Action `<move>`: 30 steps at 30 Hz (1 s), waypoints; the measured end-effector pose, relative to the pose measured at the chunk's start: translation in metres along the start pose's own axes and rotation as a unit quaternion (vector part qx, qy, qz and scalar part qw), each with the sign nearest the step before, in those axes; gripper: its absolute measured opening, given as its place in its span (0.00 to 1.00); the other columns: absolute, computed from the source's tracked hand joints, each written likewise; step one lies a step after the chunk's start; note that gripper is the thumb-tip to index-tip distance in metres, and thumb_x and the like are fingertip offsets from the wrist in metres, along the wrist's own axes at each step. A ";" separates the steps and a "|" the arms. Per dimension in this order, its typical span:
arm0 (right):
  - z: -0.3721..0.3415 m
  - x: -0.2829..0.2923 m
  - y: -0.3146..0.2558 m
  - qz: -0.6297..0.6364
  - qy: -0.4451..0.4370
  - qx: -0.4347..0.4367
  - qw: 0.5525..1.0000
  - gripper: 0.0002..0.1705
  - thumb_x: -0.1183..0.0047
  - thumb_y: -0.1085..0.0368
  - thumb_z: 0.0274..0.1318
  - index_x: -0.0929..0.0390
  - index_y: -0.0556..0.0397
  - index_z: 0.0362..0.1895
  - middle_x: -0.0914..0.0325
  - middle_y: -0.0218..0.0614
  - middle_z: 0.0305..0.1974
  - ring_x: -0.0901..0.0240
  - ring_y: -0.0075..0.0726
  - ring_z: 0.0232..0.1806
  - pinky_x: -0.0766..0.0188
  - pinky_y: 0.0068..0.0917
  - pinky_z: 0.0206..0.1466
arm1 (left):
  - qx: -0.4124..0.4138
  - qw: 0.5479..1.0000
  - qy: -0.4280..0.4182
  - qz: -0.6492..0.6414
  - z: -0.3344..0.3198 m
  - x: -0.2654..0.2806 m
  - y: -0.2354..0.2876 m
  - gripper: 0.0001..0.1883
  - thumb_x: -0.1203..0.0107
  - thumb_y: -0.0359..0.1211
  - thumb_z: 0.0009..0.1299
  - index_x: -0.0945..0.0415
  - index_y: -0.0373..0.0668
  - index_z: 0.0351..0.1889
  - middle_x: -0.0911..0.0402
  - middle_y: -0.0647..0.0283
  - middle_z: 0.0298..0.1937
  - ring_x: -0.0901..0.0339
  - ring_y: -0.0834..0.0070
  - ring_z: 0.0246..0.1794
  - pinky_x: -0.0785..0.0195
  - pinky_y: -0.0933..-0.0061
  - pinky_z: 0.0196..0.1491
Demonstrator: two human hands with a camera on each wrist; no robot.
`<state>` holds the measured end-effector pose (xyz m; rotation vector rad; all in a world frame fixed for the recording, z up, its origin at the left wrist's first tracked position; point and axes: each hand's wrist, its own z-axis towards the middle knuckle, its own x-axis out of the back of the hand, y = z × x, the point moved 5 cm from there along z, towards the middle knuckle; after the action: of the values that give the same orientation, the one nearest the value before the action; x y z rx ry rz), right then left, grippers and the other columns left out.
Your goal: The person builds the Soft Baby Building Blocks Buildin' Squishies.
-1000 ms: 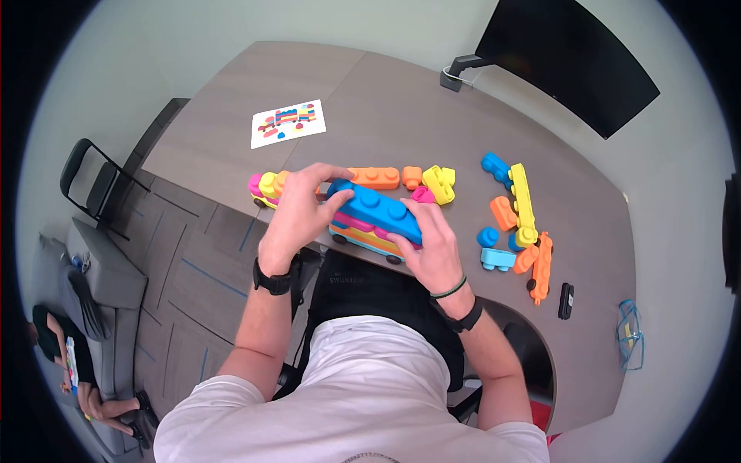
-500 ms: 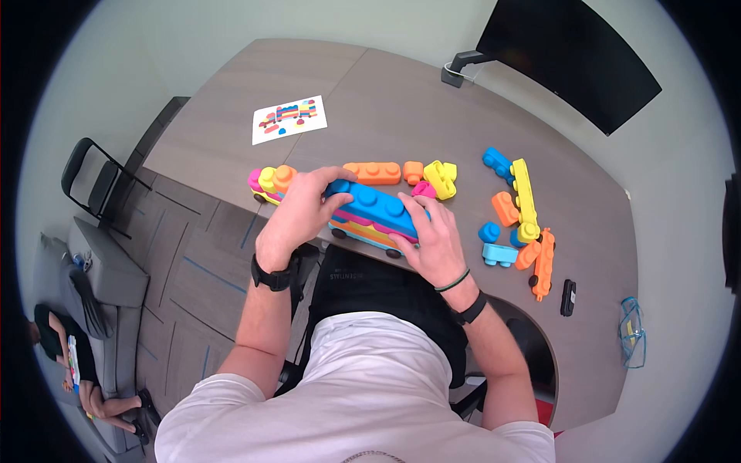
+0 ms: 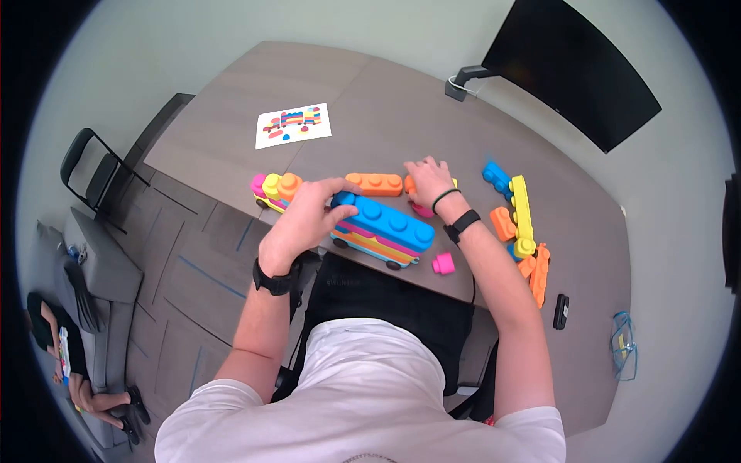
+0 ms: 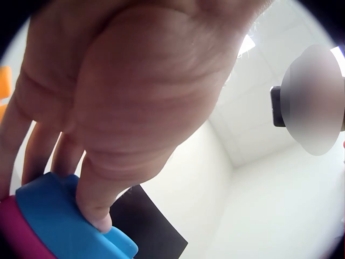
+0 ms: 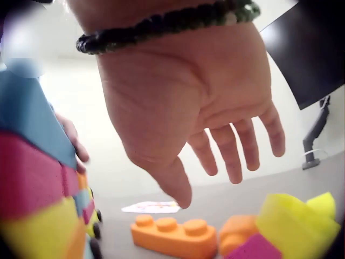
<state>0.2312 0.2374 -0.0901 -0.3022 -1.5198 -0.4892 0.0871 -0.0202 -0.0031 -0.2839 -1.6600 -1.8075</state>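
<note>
I find the stacked wagon point(image 3: 378, 245) standing upright on its wheels point(image 3: 394, 265) near the front edge of the worktop point(image 3: 401, 100), directly before the person. Its top is a long, smooth blue block point(image 3: 386, 219) with a single row of rounded studs. I see no gap between it and the magenta course point(image 5: 27, 183) beneath. Below that I record yellow and orange, then a light blue base; the wheels are black. The colours are bright and even.

The left hand point(image 3: 305, 216) grips the left end of the blue block, thumb pressed to the near side, the other fingers over the far side. The right hand point(image 3: 432, 185) holds nothing: its fingers are spread and point downward, above and apart from the blocks.

Near the right hand I note an orange three-stud block point(image 5: 172, 237), a smaller orange block point(image 5: 234, 232) and a yellow block point(image 5: 294, 224). A loose magenta block point(image 3: 444, 264) lies just beside the wagon's right end. A second wheeled vehicle point(image 3: 270, 189), topped in magenta, yellow and orange, stands beyond the left hand.
</note>
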 end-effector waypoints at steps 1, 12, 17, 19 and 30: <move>0.006 0.001 0.000 -0.002 0.003 0.003 1.000 0.32 0.25 0.57 0.57 0.18 0.44 0.65 0.11 0.41 0.58 0.21 0.50 0.70 0.28 0.59 0.72 | -0.005 1.000 0.001 -0.001 0.001 0.001 -0.001 0.18 0.28 0.28 0.77 0.14 0.37 0.63 0.08 0.53 0.55 0.09 0.61 0.55 0.16 0.61 0.62; -0.062 0.156 -0.082 0.471 0.162 -0.032 0.867 0.26 0.32 0.48 0.73 0.13 0.61 0.56 0.06 0.53 0.42 0.07 0.56 0.48 0.15 0.44 0.53 | -0.114 0.976 0.176 -0.055 -0.004 0.007 0.050 0.31 0.21 0.27 0.67 0.16 0.41 0.70 0.13 0.57 0.68 0.11 0.58 0.63 0.14 0.54 0.68; -0.086 0.175 -0.107 0.409 0.211 0.016 0.888 0.32 0.34 0.41 0.74 0.14 0.63 0.51 0.10 0.59 0.40 0.11 0.65 0.50 0.17 0.54 0.53 | -0.176 0.969 0.158 -0.073 -0.014 0.015 0.054 0.24 0.26 0.20 0.68 0.13 0.38 0.64 0.11 0.55 0.64 0.10 0.56 0.59 0.14 0.60 0.61; -0.097 0.164 -0.103 0.342 0.223 0.026 0.913 0.32 0.31 0.41 0.72 0.15 0.63 0.54 0.11 0.58 0.44 0.13 0.66 0.51 0.19 0.55 0.55 | -0.172 0.975 0.137 -0.044 -0.015 0.025 0.050 0.25 0.27 0.20 0.69 0.14 0.38 0.65 0.11 0.53 0.64 0.10 0.54 0.60 0.15 0.59 0.61; -0.127 0.092 -0.109 0.235 0.141 -0.076 0.959 0.31 0.21 0.53 0.58 0.18 0.51 0.61 0.16 0.46 0.50 0.14 0.63 0.53 0.17 0.54 0.52 | -0.086 0.993 0.070 0.047 -0.014 0.017 0.022 0.32 0.39 0.16 0.76 0.23 0.42 0.78 0.14 0.49 0.68 0.14 0.50 0.65 0.20 0.56 0.69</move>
<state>0.2880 0.0713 -0.0163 -0.6665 -1.0853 -0.2538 0.0913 -0.0382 0.0216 -0.2978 -1.3751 -1.8586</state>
